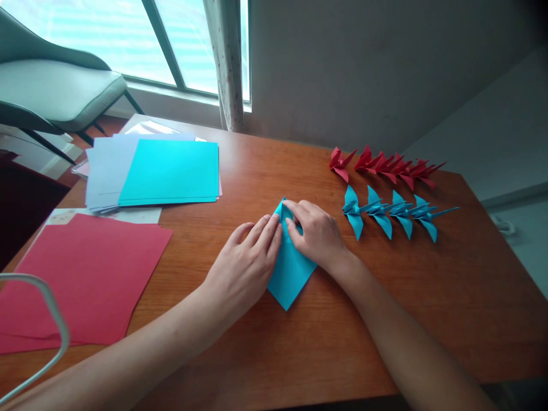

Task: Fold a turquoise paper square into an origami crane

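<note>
- Folded blue paper (291, 274): on brown wooden table (205, 354), partly hand-covered.
- Left hand (248, 257): flat upon it; right hand (319, 231): at tip, pinch indeterminable.
- Right: red paper cranes (401, 168), blue paper cranes (379, 210).
- Left: blue paper sheets (171, 171); white cable (60, 322) obscuring red paper sheets (85, 279).

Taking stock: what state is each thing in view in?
Blue origami paper: partly folded
Left hand: on paper, fingers extended
Right hand: on paper, fingers bent
Blue origami cranes: folded, wings spread
Red origami cranes: folded, lined up
Blue sheets: unfolded, stacked
Red sheets: unfolded, overlapping
White sheets: stacked
Curtain: gathered
</note>
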Action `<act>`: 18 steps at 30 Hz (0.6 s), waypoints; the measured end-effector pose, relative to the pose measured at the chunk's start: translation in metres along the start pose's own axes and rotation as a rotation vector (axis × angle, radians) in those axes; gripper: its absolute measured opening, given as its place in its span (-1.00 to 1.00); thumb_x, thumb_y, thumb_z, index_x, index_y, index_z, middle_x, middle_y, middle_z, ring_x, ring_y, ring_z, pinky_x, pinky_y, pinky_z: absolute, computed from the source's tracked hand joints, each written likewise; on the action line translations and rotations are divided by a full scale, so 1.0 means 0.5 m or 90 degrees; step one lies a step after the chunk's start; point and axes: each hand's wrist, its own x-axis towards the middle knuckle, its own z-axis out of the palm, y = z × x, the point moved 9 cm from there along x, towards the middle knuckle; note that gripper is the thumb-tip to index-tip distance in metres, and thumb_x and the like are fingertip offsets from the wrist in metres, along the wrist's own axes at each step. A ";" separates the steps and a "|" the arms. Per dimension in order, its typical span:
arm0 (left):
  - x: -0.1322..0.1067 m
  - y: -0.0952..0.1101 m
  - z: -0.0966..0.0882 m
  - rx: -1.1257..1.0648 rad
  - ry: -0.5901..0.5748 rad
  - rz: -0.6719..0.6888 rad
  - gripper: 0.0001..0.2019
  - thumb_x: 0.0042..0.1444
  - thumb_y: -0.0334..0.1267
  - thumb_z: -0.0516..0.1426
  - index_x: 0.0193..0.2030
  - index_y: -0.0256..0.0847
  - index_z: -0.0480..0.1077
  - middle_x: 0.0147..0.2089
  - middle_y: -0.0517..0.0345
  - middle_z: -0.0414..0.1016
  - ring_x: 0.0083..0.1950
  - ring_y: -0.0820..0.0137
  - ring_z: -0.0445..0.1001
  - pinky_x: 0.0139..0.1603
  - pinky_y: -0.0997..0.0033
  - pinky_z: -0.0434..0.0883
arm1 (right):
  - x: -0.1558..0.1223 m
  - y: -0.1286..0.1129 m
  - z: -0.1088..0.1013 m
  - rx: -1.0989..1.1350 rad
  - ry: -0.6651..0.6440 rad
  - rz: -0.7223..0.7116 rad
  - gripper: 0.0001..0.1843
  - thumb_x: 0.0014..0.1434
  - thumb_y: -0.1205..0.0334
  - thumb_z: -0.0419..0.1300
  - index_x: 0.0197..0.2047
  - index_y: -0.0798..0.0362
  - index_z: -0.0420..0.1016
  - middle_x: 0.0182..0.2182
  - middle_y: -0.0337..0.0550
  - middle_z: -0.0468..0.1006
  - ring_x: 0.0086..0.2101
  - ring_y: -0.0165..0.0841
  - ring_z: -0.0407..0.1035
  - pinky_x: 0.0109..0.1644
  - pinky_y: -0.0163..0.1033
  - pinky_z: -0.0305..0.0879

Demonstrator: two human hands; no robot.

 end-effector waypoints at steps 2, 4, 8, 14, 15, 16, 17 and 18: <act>-0.001 0.001 0.000 -0.008 0.001 0.003 -0.50 0.34 -0.43 -0.12 0.38 -0.48 0.24 0.48 -0.24 0.12 0.46 0.05 0.20 0.33 0.03 0.34 | 0.000 -0.002 0.000 0.016 0.001 -0.005 -0.54 0.35 0.24 0.02 0.26 0.12 0.38 -0.12 0.00 0.59 -0.14 -0.21 0.45 -0.03 -0.14 0.36; -0.001 0.003 0.000 -0.020 0.003 0.007 -0.50 0.34 -0.43 -0.11 0.38 -0.48 0.23 0.48 -0.24 0.12 0.47 0.05 0.19 0.34 0.03 0.33 | 0.000 -0.003 0.001 0.030 0.001 -0.006 -0.52 0.35 0.25 0.02 0.29 0.14 0.34 -0.11 0.01 0.59 -0.14 -0.21 0.45 -0.02 -0.14 0.37; -0.001 0.003 0.002 -0.038 0.000 0.007 -0.50 0.34 -0.41 -0.08 0.38 -0.47 0.23 0.47 -0.24 0.15 0.47 0.07 0.19 0.38 0.03 0.29 | -0.001 -0.005 0.004 0.033 -0.006 -0.011 -0.53 0.36 0.24 0.01 0.30 0.12 0.33 -0.10 0.02 0.59 -0.13 -0.21 0.46 -0.01 -0.14 0.37; -0.001 0.003 0.007 -0.049 0.000 0.012 -0.49 0.34 -0.40 -0.07 0.39 -0.47 0.22 0.47 -0.22 0.15 0.48 0.08 0.16 0.42 0.04 0.24 | -0.002 -0.009 0.005 0.014 -0.011 -0.019 -0.53 0.37 0.23 0.00 0.30 0.09 0.35 -0.10 0.01 0.58 -0.10 -0.20 0.45 0.00 -0.14 0.37; -0.001 0.003 0.008 -0.050 0.001 0.013 -0.50 0.34 -0.40 -0.07 0.39 -0.47 0.22 0.48 -0.21 0.14 0.48 0.08 0.15 0.42 0.04 0.24 | -0.002 -0.009 0.005 0.012 -0.012 -0.019 -0.53 0.37 0.23 -0.01 0.30 0.09 0.35 -0.10 0.01 0.58 -0.10 -0.20 0.45 0.00 -0.14 0.37; -0.001 0.003 0.008 -0.050 0.003 0.013 -0.50 0.34 -0.39 -0.07 0.39 -0.46 0.22 0.48 -0.21 0.14 0.49 0.08 0.15 0.42 0.03 0.24 | -0.002 -0.009 0.006 0.010 -0.013 -0.019 -0.52 0.38 0.23 -0.01 0.31 0.09 0.34 -0.10 0.01 0.58 -0.09 -0.20 0.45 0.00 -0.14 0.37; -0.001 0.002 0.009 -0.050 0.006 0.012 -0.50 0.35 -0.39 -0.06 0.39 -0.46 0.22 0.48 -0.20 0.14 0.49 0.08 0.14 0.42 0.03 0.24 | -0.003 -0.010 0.006 0.008 -0.015 -0.019 -0.52 0.38 0.23 -0.01 0.31 0.10 0.34 -0.10 0.01 0.57 -0.09 -0.19 0.45 0.00 -0.14 0.37; -0.001 0.002 0.010 -0.050 0.009 0.012 -0.50 0.35 -0.38 -0.06 0.39 -0.45 0.22 0.47 -0.20 0.15 0.49 0.08 0.14 0.42 0.03 0.23 | -0.003 -0.011 0.007 0.005 -0.017 -0.020 -0.52 0.38 0.23 -0.02 0.31 0.10 0.34 -0.10 0.02 0.57 -0.08 -0.19 0.44 0.01 -0.14 0.37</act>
